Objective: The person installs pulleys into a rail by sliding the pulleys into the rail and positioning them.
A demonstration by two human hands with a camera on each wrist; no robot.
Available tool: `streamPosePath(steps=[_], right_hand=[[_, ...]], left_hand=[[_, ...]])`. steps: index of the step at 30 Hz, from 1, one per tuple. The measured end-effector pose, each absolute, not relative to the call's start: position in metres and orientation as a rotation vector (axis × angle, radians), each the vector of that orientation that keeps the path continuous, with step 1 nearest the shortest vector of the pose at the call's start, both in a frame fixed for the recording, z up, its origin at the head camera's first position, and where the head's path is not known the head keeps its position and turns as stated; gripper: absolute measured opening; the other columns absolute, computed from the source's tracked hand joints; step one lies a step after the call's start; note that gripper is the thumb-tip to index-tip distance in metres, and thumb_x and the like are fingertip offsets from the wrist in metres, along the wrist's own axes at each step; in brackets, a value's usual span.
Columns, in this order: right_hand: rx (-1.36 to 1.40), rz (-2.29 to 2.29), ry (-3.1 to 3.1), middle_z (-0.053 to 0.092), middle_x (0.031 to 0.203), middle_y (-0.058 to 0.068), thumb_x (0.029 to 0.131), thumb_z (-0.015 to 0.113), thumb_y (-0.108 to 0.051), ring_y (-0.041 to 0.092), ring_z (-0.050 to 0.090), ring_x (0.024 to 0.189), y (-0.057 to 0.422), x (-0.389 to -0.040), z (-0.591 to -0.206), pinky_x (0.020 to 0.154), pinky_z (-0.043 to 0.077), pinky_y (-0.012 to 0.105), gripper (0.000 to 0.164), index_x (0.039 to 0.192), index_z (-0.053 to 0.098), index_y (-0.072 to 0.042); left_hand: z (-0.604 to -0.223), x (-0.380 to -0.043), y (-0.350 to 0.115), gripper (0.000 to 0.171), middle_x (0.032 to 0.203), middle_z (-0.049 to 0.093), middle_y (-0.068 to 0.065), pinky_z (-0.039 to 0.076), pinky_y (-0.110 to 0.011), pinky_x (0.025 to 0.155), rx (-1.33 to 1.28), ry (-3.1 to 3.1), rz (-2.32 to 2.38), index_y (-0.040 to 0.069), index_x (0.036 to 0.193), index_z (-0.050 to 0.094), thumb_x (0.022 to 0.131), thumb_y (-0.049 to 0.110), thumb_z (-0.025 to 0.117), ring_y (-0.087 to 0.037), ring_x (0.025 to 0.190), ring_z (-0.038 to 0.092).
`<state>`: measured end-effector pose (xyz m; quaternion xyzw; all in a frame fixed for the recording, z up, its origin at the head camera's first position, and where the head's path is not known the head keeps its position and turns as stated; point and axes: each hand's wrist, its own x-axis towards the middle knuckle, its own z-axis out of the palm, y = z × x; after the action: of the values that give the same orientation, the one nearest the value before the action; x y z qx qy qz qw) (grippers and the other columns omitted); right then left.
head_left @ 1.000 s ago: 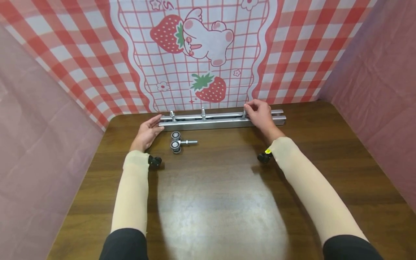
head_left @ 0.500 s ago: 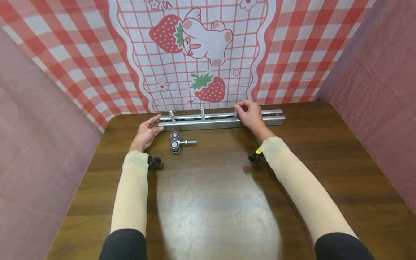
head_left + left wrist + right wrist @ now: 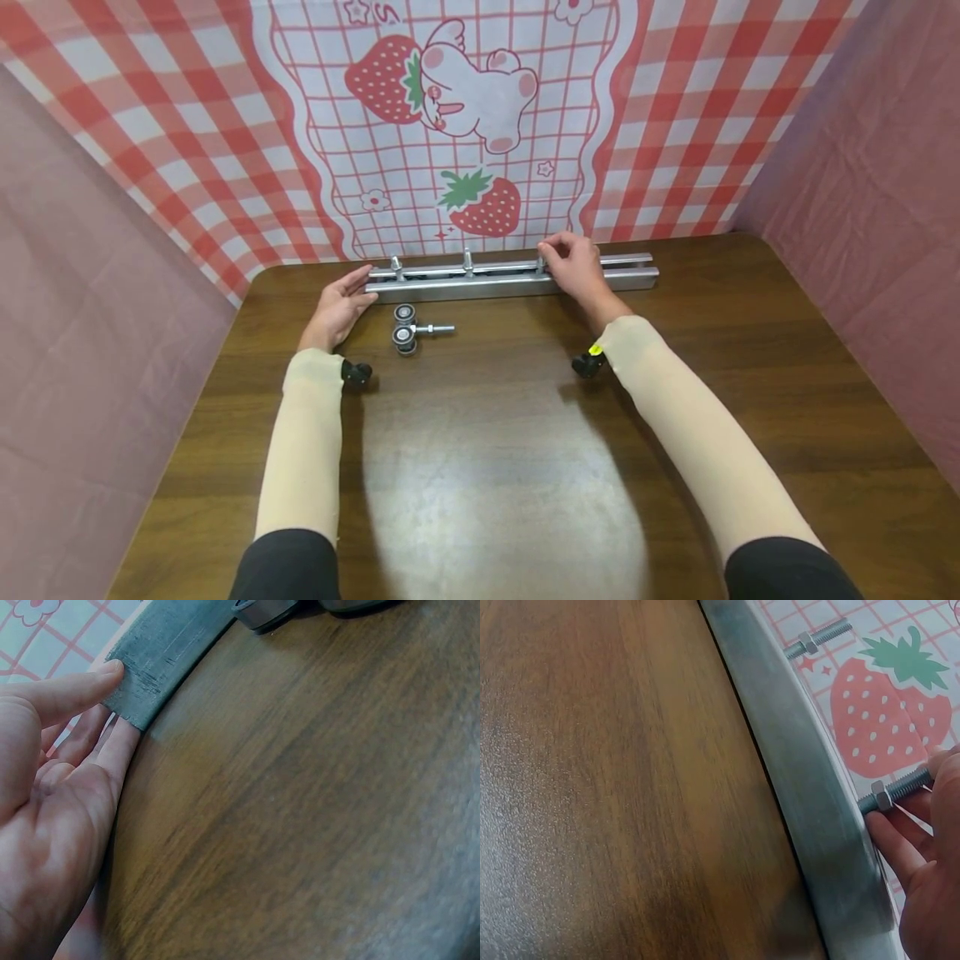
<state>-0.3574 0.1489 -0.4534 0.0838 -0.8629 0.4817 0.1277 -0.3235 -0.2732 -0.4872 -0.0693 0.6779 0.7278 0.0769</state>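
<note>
A silver metal rail (image 3: pixel 465 289) with an open slot along its top lies across the far side of the table. My left hand (image 3: pixel 341 307) holds its left end, thumb (image 3: pixel 111 669) on the front face and fingers round the end. Two threaded bolts, one at the left (image 3: pixel 396 265) and one near the middle (image 3: pixel 468 262), stand up out of the slot. Farther right, my right hand (image 3: pixel 576 265) pinches a third upright bolt (image 3: pixel 911 784) with a nut on it, fingertips just above the rail. Whatever these bolts carry inside the rail is hidden.
A loose roller trolley (image 3: pixel 405 329) with black-and-silver wheels and a threaded bolt lies on the wooden table (image 3: pixel 510 450) in front of the rail's left part. Behind the rail hangs a red-and-white checked cloth (image 3: pixel 675 125). Pink cloth (image 3: pixel 855 192) lines both sides.
My right hand has slid the pinched bolt leftward along the rail, nearer the middle bolt, and has almost stopped over the last half second. The left hand stays at the rail's end.
</note>
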Motion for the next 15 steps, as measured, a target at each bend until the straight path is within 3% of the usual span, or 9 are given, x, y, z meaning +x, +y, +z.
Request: streamPosePath(steps=[3, 10, 15], right_hand=[[0.243, 1.404, -2.509, 0.08, 0.118, 0.027, 0.111, 0.071, -0.019, 0.015, 0.062, 0.098, 0.1495, -0.3568, -0.4533, 0.094, 0.054, 0.03, 0.027, 0.119, 0.079, 0.005], [0.234, 1.5, -2.499, 0.08, 0.118, 0.026, 0.112, 0.072, -0.021, -0.006, 0.061, 0.079, 0.1507, -0.3554, -0.4541, 0.075, 0.053, 0.005, 0.028, 0.122, 0.079, 0.004], [0.239, 1.529, -2.491, 0.079, 0.119, 0.026, 0.112, 0.072, -0.021, -0.008, 0.061, 0.076, 0.1499, -0.3555, -0.4531, 0.071, 0.052, 0.002, 0.029, 0.123, 0.079, 0.005]], left_hand=[[-0.487, -0.3231, -0.2726, 0.073, 0.19, 0.024, -0.013, 0.044, -0.024, 0.136, -0.206, 2.039, 2.175, 0.009, 0.177, 0.032, 0.111, -0.014, 0.053, -0.023, 0.176, 0.026], [-0.4869, -0.3222, -0.2734, 0.073, 0.19, 0.023, -0.012, 0.046, -0.023, 0.135, -0.21, 2.05, 2.154, 0.01, 0.177, 0.033, 0.111, -0.012, 0.054, -0.022, 0.176, 0.025], [-0.4879, -0.3245, -0.2733, 0.073, 0.19, 0.023, -0.015, 0.054, -0.013, 0.122, -0.199, 2.018, 2.196, 0.007, 0.177, 0.031, 0.11, -0.015, 0.052, -0.025, 0.176, 0.026]])
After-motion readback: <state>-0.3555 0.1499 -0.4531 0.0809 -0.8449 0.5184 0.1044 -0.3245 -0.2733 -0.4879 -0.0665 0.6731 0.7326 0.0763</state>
